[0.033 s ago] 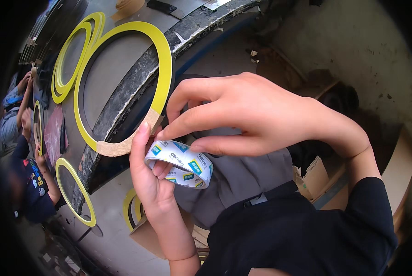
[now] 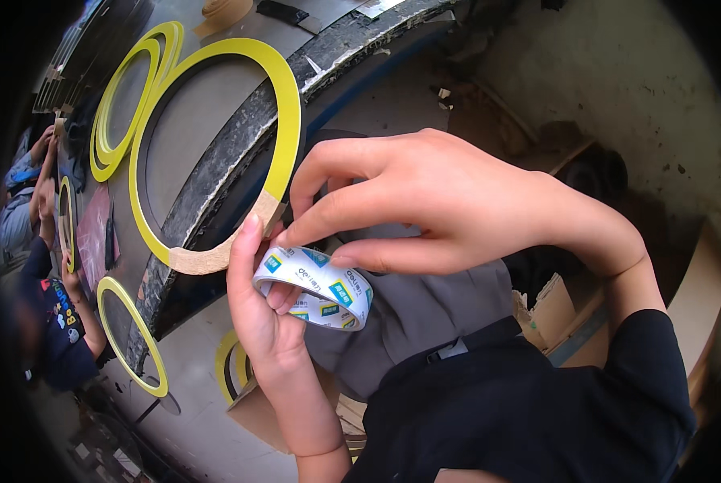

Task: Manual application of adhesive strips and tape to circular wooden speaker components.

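Note:
My left hand (image 2: 264,322) is closed on a large flat yellow ring (image 2: 284,145), its thumb pressed to a tan strip (image 2: 207,259) on the ring's lower edge. Fingers of the same hand pass inside a roll of tape (image 2: 316,278) with a white printed core. From the right, my right hand (image 2: 425,201) reaches over, fingers bent, its thumb resting on the roll's upper side. Its index fingertip meets the roll's edge beside the left fingers. Whatever lies between those fingertips is hidden.
Behind the held ring lie more yellow rings (image 2: 103,153) on the grey table, whose edge (image 2: 215,173) is dark and worn. Another yellow ring (image 2: 157,378) is nearer, at left. Co-workers' arms (image 2: 90,318) show at far left. Cardboard (image 2: 553,310) stands to my right.

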Demonstrator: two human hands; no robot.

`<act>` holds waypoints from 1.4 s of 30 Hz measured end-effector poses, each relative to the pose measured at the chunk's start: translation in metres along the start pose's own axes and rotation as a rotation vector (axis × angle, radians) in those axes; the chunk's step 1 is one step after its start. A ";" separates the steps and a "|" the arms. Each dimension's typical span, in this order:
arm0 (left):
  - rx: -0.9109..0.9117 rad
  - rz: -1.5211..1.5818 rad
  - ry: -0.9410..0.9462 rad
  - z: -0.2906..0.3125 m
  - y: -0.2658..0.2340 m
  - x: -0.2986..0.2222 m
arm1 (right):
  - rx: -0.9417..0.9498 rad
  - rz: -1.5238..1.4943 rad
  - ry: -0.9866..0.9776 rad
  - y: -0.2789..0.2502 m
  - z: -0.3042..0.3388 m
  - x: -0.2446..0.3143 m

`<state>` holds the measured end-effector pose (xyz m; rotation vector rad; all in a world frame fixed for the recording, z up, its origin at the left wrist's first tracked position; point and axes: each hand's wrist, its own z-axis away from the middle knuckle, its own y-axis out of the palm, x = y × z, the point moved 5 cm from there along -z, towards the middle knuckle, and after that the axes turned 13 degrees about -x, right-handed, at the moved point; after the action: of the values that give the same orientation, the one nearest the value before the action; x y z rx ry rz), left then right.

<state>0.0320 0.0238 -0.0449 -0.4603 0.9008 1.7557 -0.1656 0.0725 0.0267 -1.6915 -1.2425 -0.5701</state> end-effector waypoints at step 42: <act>0.020 0.144 0.190 -0.005 0.009 0.008 | -0.610 0.369 -0.275 0.052 -0.010 0.001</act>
<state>0.0202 0.0235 -0.0507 -0.5685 1.1078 1.8540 -0.1161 0.0609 0.0106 -2.5145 -0.9463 -0.5302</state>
